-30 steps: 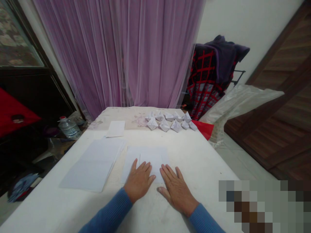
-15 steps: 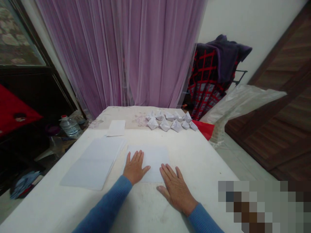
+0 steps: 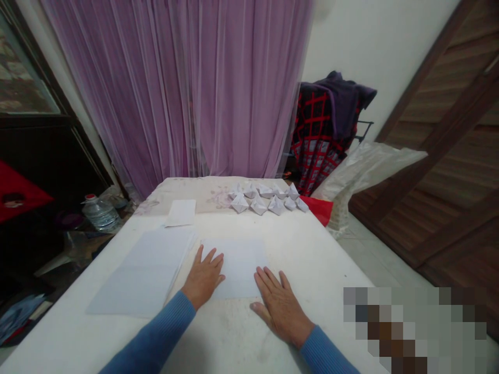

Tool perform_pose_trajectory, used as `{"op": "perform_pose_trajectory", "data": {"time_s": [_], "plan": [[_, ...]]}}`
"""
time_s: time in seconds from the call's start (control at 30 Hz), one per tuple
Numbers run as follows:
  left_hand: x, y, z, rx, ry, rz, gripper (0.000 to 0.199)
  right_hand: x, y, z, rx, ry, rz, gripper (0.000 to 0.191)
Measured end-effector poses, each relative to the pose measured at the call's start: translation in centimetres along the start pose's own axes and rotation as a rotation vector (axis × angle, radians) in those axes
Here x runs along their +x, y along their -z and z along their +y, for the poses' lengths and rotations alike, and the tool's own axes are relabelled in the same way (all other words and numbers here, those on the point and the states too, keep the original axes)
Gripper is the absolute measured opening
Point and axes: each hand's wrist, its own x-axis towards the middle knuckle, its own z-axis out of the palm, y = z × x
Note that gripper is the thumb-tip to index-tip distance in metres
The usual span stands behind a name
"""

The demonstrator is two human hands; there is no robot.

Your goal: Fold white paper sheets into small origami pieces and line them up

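The person's left hand [image 3: 203, 278] lies open and palm down, its fingers spread and resting over the lower left corner of a loose white sheet of paper [image 3: 238, 266]. The right hand [image 3: 281, 309] is just as open and flat, with its fingers [image 3: 268, 280] on the sheet's lower right corner and its thumb out on the table. Neither hand grips anything. The sheet lies flat on a white-covered table [image 3: 315, 265], between the hands and a neat stack of white paper [image 3: 140, 275] just to its left. Farther off lie a smaller sheet of paper [image 3: 180, 213] and two loose rows of folded paper boats [image 3: 265, 200], which sit near a piece of red plastic [image 3: 320, 210] at the table's far edge. A sheer purple curtain [image 3: 175, 88] hangs behind.
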Motion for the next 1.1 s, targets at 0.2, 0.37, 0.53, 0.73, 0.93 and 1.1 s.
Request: {"op": "perform_pose_trajectory", "data": {"time_s": [0.2,0.37,0.53,0.73,0.93,1.1], "plan": [[-1.0,0.5,0.5,-0.033,-0.007,-0.040,0.030,0.0,-0.2,0.1,-0.007,-0.006,0.013,0.071],[-2.5,0.1,1.3,-0.062,-0.021,0.002,0.029,0.1,-0.7,0.3,-0.030,0.002,0.032,0.069],[-3.6,0.3,1.8,-0.106,-0.029,0.002,0.031,0.1,-1.2,0.5,-0.041,0.006,0.049,0.068],[-2.2,1.0,2.1,-0.091,0.006,0.022,0.030,0.1,-1.5,0.7,-0.050,0.017,0.056,0.068],[-0.6,2.0,2.6,-0.048,0.060,0.052,0.035,0.0,-1.2,0.6,-0.053,0.015,0.063,0.067],[-0.1,0.7,2.6,-0.091,0.010,0.149,0.034,-0.1,-1.1,0.6,-0.060,0.029,0.080,0.066]]}}
